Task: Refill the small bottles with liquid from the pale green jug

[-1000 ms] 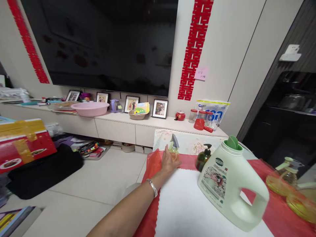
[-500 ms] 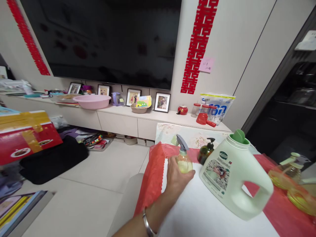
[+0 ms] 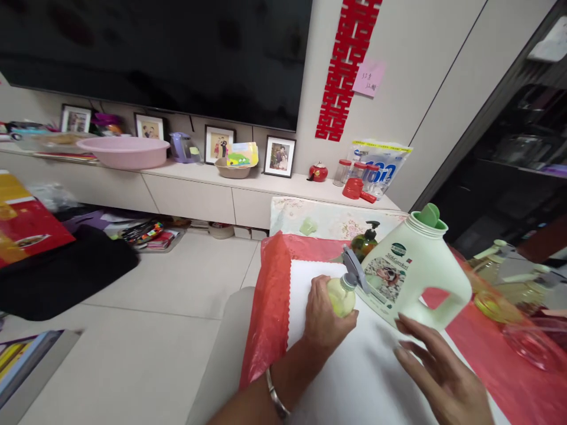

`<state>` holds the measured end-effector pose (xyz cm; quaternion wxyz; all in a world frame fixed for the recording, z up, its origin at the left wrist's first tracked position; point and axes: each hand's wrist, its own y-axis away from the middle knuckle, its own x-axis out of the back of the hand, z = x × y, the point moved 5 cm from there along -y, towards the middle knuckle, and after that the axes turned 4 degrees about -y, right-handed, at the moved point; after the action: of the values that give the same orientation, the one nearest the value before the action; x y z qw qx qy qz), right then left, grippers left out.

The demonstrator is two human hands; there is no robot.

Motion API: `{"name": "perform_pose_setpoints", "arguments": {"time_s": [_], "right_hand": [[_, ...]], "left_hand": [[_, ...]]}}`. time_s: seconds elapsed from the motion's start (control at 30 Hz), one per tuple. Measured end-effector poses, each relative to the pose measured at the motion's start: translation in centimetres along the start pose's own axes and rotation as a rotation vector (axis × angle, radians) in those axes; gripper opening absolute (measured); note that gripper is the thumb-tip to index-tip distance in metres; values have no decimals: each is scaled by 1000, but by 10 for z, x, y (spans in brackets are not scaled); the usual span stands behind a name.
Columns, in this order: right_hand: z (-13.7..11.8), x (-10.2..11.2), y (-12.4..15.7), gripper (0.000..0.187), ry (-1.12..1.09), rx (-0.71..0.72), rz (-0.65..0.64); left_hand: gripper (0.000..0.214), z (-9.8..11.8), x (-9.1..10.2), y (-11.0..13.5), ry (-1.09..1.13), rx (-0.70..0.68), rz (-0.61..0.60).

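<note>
My left hand (image 3: 325,316) is closed around a small yellow spray bottle (image 3: 343,293) with a grey trigger head, holding it just above a white cloth (image 3: 354,378) on the table. My right hand (image 3: 436,369) hovers over that cloth with its fingers spread, holding nothing, just in front of a big pale green detergent jug (image 3: 414,271). A silver bangle sits on my left wrist. Behind the spray bottle stands a dark green pump bottle (image 3: 365,241).
A red plastic sheet (image 3: 271,301) covers the table under the cloth. Clear yellowish bottles (image 3: 500,277) stand at the right. A low white cabinet (image 3: 199,195) along the wall carries a pink basin (image 3: 124,151), picture frames and jars. A black bag (image 3: 57,274) and books lie on the floor.
My left hand has carried the spray bottle nearer, from the table's far edge to beside the jug. My right hand has come into view over the white cloth.
</note>
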<state>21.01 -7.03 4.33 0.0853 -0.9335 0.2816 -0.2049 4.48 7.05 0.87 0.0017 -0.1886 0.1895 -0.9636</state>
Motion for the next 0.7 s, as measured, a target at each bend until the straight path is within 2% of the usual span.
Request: {"name": "perform_pose_setpoints", "arguments": {"time_s": [0.13, 0.3, 0.47, 0.57, 0.7], "right_hand": [[-25, -58, -38, 77, -144, 84, -75], [-28, -92, -68, 90, -92, 87, -12], [-35, -101, -72, 93, -39, 58, 65], [-38, -99, -71, 97, -14, 42, 115], [-41, -97, -70, 97, 12, 54, 112]], "left_hand": [[63, -1, 0, 1, 22, -67, -26], [55, -2, -2, 0, 30, -115, 9], [56, -1, -4, 0, 28, -141, 2], [60, -2, -2, -1, 50, -94, -31], [64, -2, -1, -1, 71, -27, -72]]}}
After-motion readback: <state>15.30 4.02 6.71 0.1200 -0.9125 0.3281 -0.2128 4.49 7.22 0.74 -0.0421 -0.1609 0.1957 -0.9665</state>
